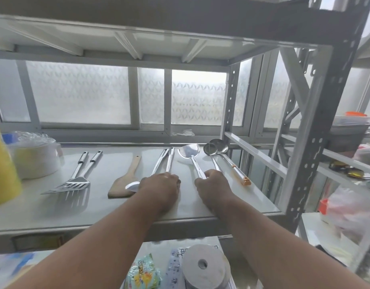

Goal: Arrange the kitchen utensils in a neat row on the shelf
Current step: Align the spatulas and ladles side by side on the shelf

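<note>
Steel spatula (192, 158) — in right hand (213, 184).

White metal shelf (232, 200) — spatulas (75, 180), wooden turner (125, 180), spoons (161, 163), ladles (217, 149), bowls (37, 157)

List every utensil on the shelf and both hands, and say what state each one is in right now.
Slotted spatulas: two, lying flat, untouched.
Wooden spatula: flat, blade toward the front edge.
Steel spoons: left hand rests on their near ends.
Steel turner: right hand grips its handle.
Small ladle: handle runs under the right hand.
Orange-tipped ladle: flat, untouched.
</note>
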{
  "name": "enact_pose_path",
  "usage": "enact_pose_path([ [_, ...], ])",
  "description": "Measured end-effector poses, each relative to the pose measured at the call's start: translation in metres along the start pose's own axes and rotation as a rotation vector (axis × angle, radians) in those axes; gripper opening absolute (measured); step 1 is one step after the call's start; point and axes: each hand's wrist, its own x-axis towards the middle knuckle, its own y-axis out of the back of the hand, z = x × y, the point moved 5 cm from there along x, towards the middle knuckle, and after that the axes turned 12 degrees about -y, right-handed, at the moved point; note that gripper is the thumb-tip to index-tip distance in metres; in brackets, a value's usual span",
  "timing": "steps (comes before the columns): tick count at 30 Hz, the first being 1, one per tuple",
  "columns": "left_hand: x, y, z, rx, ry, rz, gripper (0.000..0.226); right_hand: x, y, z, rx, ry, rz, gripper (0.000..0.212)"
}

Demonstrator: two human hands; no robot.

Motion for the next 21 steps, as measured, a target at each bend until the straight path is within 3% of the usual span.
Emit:
enact_pose_path([
  [7,0.006,-0.003,-0.010,0.032,0.120,-0.025,0.043,0.002,-0.003,-0.009,-0.219,0.046,0.087,0.026],
  [12,-0.001,0.000,-0.010,-0.014,0.130,0.122,0.042,-0.001,-0.018,-0.018,-0.509,0.223,0.155,0.031],
  [15,-0.008,0.005,-0.009,-0.072,0.143,0.211,0.035,0.008,-0.026,-0.020,-0.575,0.244,0.147,0.029],
  [21,-0.009,0.004,-0.010,-0.083,0.160,0.242,0.038,0.042,-0.032,-0.028,-0.665,0.249,0.172,0.018],
])
